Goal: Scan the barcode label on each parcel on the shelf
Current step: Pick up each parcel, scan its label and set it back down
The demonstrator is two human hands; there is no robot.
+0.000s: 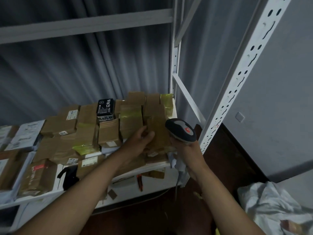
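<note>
Many brown cardboard parcels (108, 131) lay crowded on the white shelf (152, 167), stacked and leaning against one another, several bound with clear or yellow-green tape. One tall taped parcel (156, 131) stood near the shelf's right end, close to the front edge. The left hand (142, 139) gripped its left side, thumb on the near face and fingers curled round the edge. Just to its right, the right hand (188, 150) was clenched round the handle of a barcode scanner (181, 131), a dark-headed gun with a grey top and a red mark, whose head sat beside the upper right of that parcel. No barcode label could be made out on the held parcel's near face.

Further back stood a small black box (105, 107) with white characters, upright among the brown ones. White labels showed on some parcels toward the left, too blurred to read. At the front of the shelf lay a black strap-like item (69, 175). A white perforated upright (237, 78) of the rack rose at the right, with grey curtain folds (84, 68) behind. Crumpled white plastic (271, 206) lay on the dark floor at lower right.
</note>
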